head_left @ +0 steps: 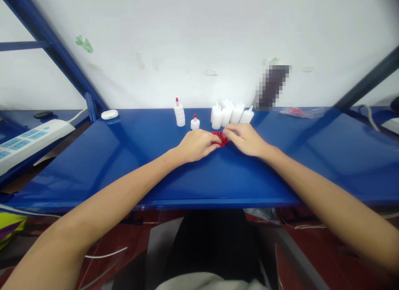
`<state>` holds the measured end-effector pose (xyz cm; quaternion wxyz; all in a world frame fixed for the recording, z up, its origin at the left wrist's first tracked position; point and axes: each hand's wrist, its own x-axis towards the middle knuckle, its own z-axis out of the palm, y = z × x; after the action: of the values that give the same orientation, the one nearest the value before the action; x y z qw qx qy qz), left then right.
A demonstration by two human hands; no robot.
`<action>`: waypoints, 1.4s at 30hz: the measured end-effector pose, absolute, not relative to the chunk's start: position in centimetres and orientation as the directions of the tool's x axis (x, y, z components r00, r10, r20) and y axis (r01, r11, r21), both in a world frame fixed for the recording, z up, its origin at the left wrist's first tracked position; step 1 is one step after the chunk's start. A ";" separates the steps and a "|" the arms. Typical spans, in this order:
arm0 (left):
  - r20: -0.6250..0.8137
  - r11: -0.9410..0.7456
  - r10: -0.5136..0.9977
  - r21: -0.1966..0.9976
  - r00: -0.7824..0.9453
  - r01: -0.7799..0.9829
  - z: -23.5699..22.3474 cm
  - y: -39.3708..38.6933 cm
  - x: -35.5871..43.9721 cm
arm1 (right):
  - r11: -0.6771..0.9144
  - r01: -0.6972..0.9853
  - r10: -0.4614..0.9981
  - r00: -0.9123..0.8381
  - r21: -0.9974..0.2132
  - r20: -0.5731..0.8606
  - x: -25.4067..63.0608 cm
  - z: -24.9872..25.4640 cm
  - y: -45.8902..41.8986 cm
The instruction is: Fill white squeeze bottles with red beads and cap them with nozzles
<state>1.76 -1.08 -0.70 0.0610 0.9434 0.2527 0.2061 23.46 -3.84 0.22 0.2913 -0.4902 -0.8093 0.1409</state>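
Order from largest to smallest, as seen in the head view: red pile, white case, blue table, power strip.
1. Blue table
2. Power strip
3. Red pile and white case: too close to rank; the left hand partly hides the pile.

The background at twelve o'clock is filled by a whitish wall [187, 32], marked by a green patch [84, 44] at ten o'clock and by a small pale scuff [211, 72] near twelve; it is brightly lit. The wall is crossed by a slanting blue post [62, 61] at ten o'clock, to which a crossbar [25, 45] is joined; the opposite side is framed by another post [368, 80] between two and three. Soft light and dark streaks are reflected in a glossy blue table [124, 178]; dark red floor tiles [314, 244] are shown at four o'clock.
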 end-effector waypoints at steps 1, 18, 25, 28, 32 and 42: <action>0.368 -0.870 0.494 0.222 0.788 0.441 -0.8 -1.0 1.7 | 0.477 0.714 0.877 -0.349 -0.512 0.331 23.5 0.2 -3.9; 0.454 -0.905 0.418 0.133 0.786 0.404 -1.4 -1.5 2.3 | 0.488 0.720 0.871 -0.365 -0.493 0.329 23.6 0.1 -3.7; 0.435 -0.893 0.438 0.109 0.787 0.436 -1.6 -1.6 2.5 | 0.495 0.724 0.866 -0.369 -0.480 0.336 23.6 0.1 -3.7; 0.420 -0.891 0.445 0.123 0.791 0.437 -1.4 -1.7 2.6 | 0.502 0.722 0.863 -0.379 -0.476 0.334 23.6 0.1 -3.7; 0.408 -0.884 0.466 0.187 0.785 0.428 -1.2 -1.9 2.6 | 0.508 0.720 0.859 -0.381 -0.473 0.342 23.6 0.2 -3.7; 0.451 -0.871 0.487 0.316 0.748 0.376 -1.5 -1.6 2.6 | 0.515 0.716 0.854 -0.385 -0.470 0.350 23.6 0.2 -3.7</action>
<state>2.63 -1.63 -1.51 0.1032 0.9292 0.2320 0.2685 23.64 -3.69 0.18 0.2833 -0.4769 -0.8231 0.1216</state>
